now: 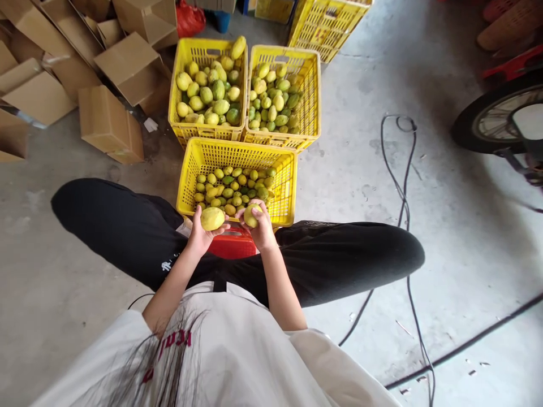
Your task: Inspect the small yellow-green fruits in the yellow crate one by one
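Observation:
My left hand [198,233] is closed around a yellow lemon [212,219], its fingers reaching beneath the fruit. Beside it, my right hand [263,227] grips a smaller yellow-green lemon [253,215]. Both hands are above the near rim of the front yellow crate [289,186]. Inside that crate lies a layer of small yellow and green lemons [228,193]. Behind it, a left crate [173,107] is heaped with larger yellow and green lemons [206,95], and a right crate [317,90] holds more lemons [272,102]. A red stool [232,247] shows between my legs.
Cardboard boxes [111,124] pile up at the left. A stack of yellow crates [326,28] stands at the back. Black cables [405,198] run across the concrete floor on the right, near a wheel [500,116]. A red bag [190,20] lies behind the crates.

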Motion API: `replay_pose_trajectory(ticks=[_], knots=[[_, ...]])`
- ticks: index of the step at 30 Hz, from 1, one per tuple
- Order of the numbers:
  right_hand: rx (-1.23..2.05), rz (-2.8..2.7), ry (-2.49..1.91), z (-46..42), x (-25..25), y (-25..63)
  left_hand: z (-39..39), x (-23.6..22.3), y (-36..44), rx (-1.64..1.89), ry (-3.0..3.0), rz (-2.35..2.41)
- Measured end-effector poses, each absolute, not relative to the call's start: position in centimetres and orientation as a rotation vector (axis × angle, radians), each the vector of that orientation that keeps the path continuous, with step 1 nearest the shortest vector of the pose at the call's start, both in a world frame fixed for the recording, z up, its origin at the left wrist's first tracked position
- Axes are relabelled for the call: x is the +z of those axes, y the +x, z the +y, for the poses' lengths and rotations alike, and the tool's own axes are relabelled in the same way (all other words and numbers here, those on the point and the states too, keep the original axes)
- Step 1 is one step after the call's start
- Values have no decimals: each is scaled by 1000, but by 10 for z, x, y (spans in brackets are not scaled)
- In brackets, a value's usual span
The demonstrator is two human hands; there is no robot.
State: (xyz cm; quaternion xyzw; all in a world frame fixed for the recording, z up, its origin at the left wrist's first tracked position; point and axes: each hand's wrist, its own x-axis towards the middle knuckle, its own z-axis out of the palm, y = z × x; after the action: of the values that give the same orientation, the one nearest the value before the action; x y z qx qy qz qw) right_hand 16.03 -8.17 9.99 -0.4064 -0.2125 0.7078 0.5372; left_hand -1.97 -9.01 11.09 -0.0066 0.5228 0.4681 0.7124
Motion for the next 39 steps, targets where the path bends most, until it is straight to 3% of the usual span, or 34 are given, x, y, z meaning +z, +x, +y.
replay_pose_trajectory(ticks=[8,16,26,39], knots=[[1711,-432,-950,-74,93,166,-88,103,-8,1170,135,1039],[1836,-334,-949,-62,83,167,-74,109,-3,1139,-63,1084],[1704,-187,-1027,-56,82,168,-78,109,-4,1067,195,1046],[1820,-156,-1102,-61,80,166,-75,108,-3,1058,101,1072]])
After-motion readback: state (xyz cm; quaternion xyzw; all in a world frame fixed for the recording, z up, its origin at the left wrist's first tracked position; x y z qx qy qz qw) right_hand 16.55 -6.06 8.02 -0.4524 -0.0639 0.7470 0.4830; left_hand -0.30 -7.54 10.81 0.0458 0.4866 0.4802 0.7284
